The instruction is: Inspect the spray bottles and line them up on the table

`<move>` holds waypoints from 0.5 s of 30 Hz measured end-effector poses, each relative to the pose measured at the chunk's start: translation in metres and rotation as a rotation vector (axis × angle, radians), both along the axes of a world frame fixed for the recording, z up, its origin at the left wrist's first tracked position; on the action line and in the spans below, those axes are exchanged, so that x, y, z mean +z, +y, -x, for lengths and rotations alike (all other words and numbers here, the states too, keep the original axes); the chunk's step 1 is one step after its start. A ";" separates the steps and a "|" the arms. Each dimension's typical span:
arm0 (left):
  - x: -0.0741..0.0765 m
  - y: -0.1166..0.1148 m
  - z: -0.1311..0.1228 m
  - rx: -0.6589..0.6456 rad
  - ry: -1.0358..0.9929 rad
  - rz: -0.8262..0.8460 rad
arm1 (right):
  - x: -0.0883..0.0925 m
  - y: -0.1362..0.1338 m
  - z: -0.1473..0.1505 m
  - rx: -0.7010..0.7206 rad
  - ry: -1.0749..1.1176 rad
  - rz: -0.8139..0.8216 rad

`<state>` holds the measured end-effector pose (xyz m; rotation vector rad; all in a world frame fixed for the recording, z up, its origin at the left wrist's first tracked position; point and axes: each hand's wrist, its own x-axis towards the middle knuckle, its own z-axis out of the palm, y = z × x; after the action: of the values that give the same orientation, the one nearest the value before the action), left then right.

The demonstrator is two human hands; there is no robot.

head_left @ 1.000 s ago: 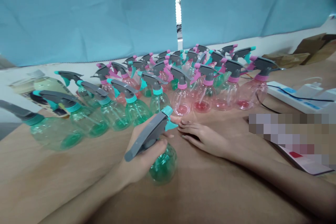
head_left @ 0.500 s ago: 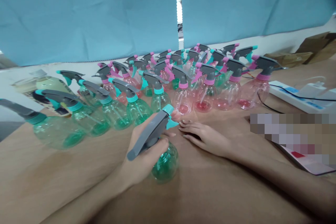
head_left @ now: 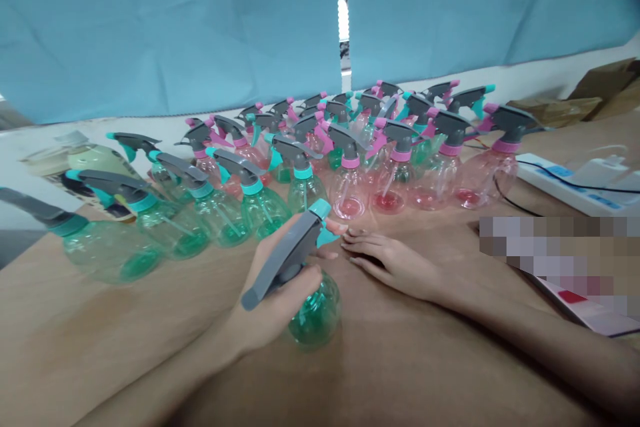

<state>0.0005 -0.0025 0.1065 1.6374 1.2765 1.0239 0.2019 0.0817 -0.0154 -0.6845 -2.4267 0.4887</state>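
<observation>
My left hand (head_left: 277,287) is closed around the neck of a green spray bottle (head_left: 316,317), which stands on the table in front of me. Its grey head with a turquoise nozzle and trigger points away and to the right. One fingertip shows beyond the trigger. Resting on the table just right of that bottle, my right hand (head_left: 395,263) holds nothing, its fingers loosely spread. Ahead of both hands stand green spray bottles (head_left: 265,210) on the left and pink spray bottles (head_left: 350,193) on the right, several of each.
A large bottle with a pale top (head_left: 100,167) stands at the far left. On the right lie a white power strip (head_left: 560,180) with black cables and a flat item, partly pixelated, with a pink edge (head_left: 595,313). Brown cardboard (head_left: 605,90) sits at the back right, and a blue curtain (head_left: 175,27) hangs behind.
The left fingertip by the trigger has moved slightly right and down. The view has shifted a little; the held bottle and my right hand stay in place.
</observation>
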 end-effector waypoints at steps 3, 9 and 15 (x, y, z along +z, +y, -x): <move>0.002 -0.001 -0.001 -0.020 0.022 -0.017 | 0.000 0.000 -0.001 -0.001 -0.008 -0.003; -0.001 0.001 0.002 -0.020 0.041 -0.038 | 0.000 0.001 -0.002 -0.007 -0.047 -0.030; 0.001 0.002 0.002 0.011 0.097 0.014 | 0.002 0.000 -0.002 -0.006 -0.036 -0.023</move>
<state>-0.0011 -0.0003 0.1070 1.6884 1.3553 0.9498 0.2034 0.0821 -0.0136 -0.6960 -2.4597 0.4490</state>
